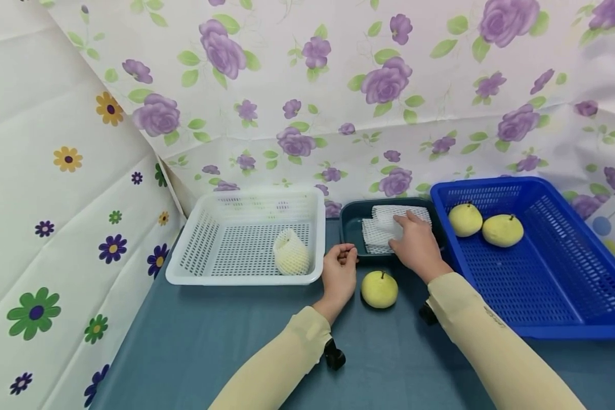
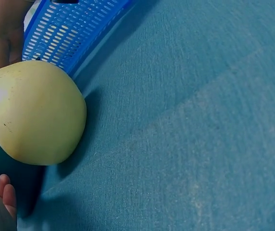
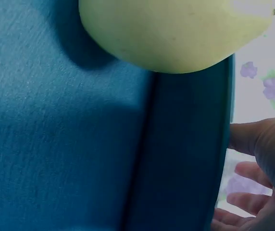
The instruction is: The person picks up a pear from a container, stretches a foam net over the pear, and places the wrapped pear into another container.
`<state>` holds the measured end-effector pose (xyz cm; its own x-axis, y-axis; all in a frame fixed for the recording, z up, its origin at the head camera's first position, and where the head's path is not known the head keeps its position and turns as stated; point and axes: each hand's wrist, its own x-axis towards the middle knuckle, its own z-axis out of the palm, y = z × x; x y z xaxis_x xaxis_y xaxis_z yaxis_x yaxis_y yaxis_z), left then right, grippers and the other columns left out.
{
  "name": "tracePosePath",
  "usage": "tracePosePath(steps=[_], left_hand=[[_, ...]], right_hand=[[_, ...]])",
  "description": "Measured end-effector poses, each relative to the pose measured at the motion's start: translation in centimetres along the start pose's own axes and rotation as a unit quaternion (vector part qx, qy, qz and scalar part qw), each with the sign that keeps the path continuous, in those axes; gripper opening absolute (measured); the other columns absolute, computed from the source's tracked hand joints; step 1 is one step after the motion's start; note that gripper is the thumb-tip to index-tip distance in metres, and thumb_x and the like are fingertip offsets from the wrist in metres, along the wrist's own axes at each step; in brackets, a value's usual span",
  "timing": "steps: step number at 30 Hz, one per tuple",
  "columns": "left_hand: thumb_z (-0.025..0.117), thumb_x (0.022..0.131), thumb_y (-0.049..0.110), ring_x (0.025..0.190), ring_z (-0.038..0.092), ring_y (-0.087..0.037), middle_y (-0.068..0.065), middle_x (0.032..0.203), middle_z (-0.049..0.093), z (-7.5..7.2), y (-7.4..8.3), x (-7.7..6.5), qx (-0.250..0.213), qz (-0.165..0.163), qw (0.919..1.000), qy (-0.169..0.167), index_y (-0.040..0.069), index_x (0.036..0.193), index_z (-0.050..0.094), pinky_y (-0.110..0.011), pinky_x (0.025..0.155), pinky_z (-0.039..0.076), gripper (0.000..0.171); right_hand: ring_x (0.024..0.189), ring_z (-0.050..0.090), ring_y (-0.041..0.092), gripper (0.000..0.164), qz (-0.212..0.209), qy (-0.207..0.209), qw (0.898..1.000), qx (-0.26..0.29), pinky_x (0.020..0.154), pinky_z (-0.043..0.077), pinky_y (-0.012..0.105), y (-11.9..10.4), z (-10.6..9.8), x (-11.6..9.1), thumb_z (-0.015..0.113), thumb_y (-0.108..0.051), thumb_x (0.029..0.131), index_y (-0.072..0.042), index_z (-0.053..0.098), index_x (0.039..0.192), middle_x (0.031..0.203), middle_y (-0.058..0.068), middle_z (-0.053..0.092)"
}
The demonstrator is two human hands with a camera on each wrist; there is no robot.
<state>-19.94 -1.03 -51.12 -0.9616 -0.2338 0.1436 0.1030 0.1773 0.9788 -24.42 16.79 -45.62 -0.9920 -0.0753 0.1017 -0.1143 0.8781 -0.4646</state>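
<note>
A yellow pear (image 1: 379,289) stands stem up on the table in front of a dark green tray (image 1: 356,230). White foam net sleeves (image 1: 380,232) lie flat in that tray. Over them reaches my right hand (image 1: 417,242), thumb and fingers spread, fingertips at the sleeves. My left hand (image 1: 339,276) is at the tray's front left corner, its fingers loosely bent near the rim; whether they touch it is unclear. Both wrist views show the pear (image 2: 36,113) close up. In the white basket (image 1: 246,279), another pear (image 1: 292,259) sits inside a foam net.
To the right stands a blue basket (image 1: 492,273) holding two bare pears (image 1: 502,230). The white basket is just left of my left hand. A flowered sheet (image 1: 297,102) hangs behind the blue-green table (image 1: 225,336), with another sheet (image 1: 56,228) along the left.
</note>
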Motion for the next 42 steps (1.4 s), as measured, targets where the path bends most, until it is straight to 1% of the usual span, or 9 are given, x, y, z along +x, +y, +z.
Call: tracePosePath(steps=[6, 8, 12, 15, 20, 23, 30, 36, 42], left_hand=[[0.062, 0.091, 0.018, 0.075, 0.066, -0.022, -0.007, 0.084, 0.065, 0.1, 0.1, 0.0, -0.011, -0.011, 0.9999, -0.004, 0.014, 0.097, 0.067, -0.022, 0.063, 0.052, 0.009], [0.062, 0.091, 0.018, 0.075, 0.067, -0.022, -0.006, 0.083, 0.065, 0.1, 0.0, 0.0, -0.015, -0.014, 0.9998, -0.004, 0.014, 0.097, 0.067, -0.022, 0.063, 0.053, 0.008], [0.063, 0.091, 0.016, 0.075, 0.067, -0.022, -0.005, 0.082, 0.065, 0.2, -0.1, 0.0, -0.019, -0.012, 0.9997, -0.003, 0.013, 0.097, 0.068, -0.022, 0.062, 0.053, 0.009], [0.063, 0.09, 0.015, 0.074, 0.068, -0.022, -0.006, 0.081, 0.065, 0.2, -0.2, 0.0, -0.024, -0.012, 0.9996, -0.002, 0.012, 0.097, 0.068, -0.022, 0.061, 0.053, 0.009], [0.064, 0.09, 0.018, 0.075, 0.068, -0.022, -0.006, 0.082, 0.067, 0.2, -0.1, 0.1, -0.033, -0.025, 0.9991, -0.002, 0.015, 0.096, 0.069, -0.021, 0.061, 0.053, 0.008], [0.065, 0.089, 0.02, 0.076, 0.068, -0.02, -0.005, 0.082, 0.067, 0.1, -0.2, 0.1, -0.032, -0.03, 0.999, -0.003, 0.018, 0.095, 0.069, -0.021, 0.062, 0.053, 0.008], [0.065, 0.089, 0.02, 0.076, 0.068, -0.021, -0.005, 0.082, 0.067, 0.2, -0.3, 0.2, -0.041, -0.028, 0.9988, -0.004, 0.016, 0.096, 0.069, -0.022, 0.063, 0.054, 0.009], [0.065, 0.089, 0.021, 0.076, 0.069, -0.019, -0.003, 0.082, 0.067, 0.1, -0.4, 0.2, -0.042, -0.03, 0.9987, -0.002, 0.018, 0.095, 0.07, -0.023, 0.065, 0.055, 0.009], [0.065, 0.089, 0.021, 0.077, 0.069, -0.021, -0.006, 0.083, 0.068, -0.1, -0.5, 0.3, -0.045, -0.034, 0.9984, -0.006, 0.012, 0.099, 0.07, -0.023, 0.065, 0.055, 0.015]], right_hand=[[0.133, 0.033, 0.045, 0.06, 0.005, 0.019, 1.0, 0.018, 0.101, 0.036, 0.059, 0.5, 0.2, 0.3, 0.069, -0.015, 0.082, -0.004, 0.046, 0.137, 0.147, 0.026, 0.032], [0.131, 0.036, 0.043, 0.057, 0.009, 0.027, 0.999, 0.029, 0.1, 0.038, 0.058, 0.6, 0.3, 0.4, 0.066, -0.014, 0.084, -0.005, 0.046, 0.137, 0.145, 0.024, 0.037], [0.116, 0.053, 0.037, 0.045, 0.022, 0.041, 0.998, 0.038, 0.087, 0.048, 0.053, 0.9, 0.4, 0.3, 0.059, -0.015, 0.088, -0.006, 0.053, 0.132, 0.133, 0.02, 0.053], [0.108, 0.059, 0.036, 0.039, 0.025, 0.052, 0.998, 0.03, 0.077, 0.05, 0.051, 1.1, 0.5, 0.2, 0.058, -0.017, 0.089, -0.007, 0.059, 0.126, 0.126, 0.018, 0.06], [0.112, 0.056, 0.038, 0.041, 0.007, 0.08, 0.997, 0.011, 0.083, 0.049, 0.053, 1.5, 0.7, 0.3, 0.063, -0.012, 0.084, -0.006, 0.06, 0.125, 0.123, 0.019, 0.061], [0.109, 0.058, 0.037, 0.039, 0.001, 0.099, 0.995, 0.006, 0.085, 0.048, 0.052, 1.7, 0.8, 0.4, 0.064, -0.011, 0.083, -0.005, 0.062, 0.121, 0.119, 0.019, 0.063], [0.095, 0.064, 0.033, 0.025, 0.011, 0.11, 0.994, -0.007, 0.076, 0.051, 0.049, 1.8, 1.1, 0.4, 0.062, -0.015, 0.088, -0.005, 0.07, 0.109, 0.105, 0.017, 0.069], [0.089, 0.067, 0.031, 0.024, 0.022, 0.117, 0.993, 0.011, 0.072, 0.053, 0.047, 1.6, 1.0, 0.2, 0.061, -0.017, 0.09, -0.006, 0.07, 0.109, 0.102, 0.016, 0.071], [0.086, 0.067, 0.031, 0.025, 0.016, 0.139, 0.99, 0.035, 0.071, 0.053, 0.047, 1.1, 0.5, -0.1, 0.06, -0.019, 0.09, -0.007, 0.07, 0.11, 0.101, 0.016, 0.071]])
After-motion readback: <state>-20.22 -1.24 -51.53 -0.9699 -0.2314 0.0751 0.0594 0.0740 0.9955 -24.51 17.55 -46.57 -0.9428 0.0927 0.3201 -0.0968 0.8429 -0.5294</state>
